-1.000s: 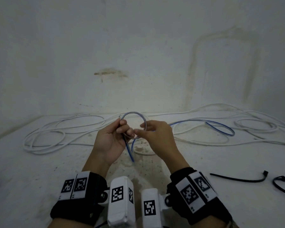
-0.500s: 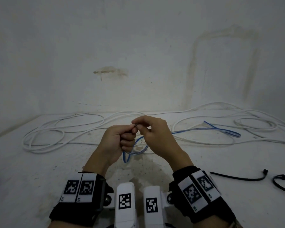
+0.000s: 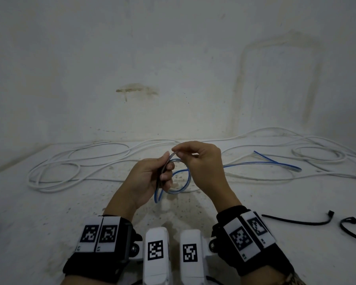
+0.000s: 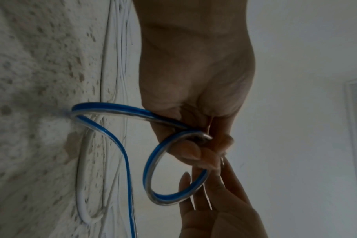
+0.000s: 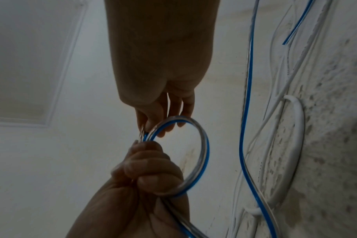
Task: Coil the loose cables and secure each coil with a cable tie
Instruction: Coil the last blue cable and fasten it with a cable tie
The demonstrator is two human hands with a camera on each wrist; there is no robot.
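At the centre of the head view, the blue-and-clear cable [image 3: 188, 175] forms a small loop held above the surface. The left hand [image 3: 146, 179] clenches round the loop; the right hand [image 3: 201, 163] pinches its top. White cables [image 3: 56, 173] sprawl across the speckled white surface [image 3: 49, 212] below a stained wall [image 3: 173, 68]. Black cable ties [image 3: 296, 221] lie lower right.

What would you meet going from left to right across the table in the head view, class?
White cable loops → left hand → blue cable loop → right hand → blue cable's far bend → straight black cable tie → curled black cable tie.
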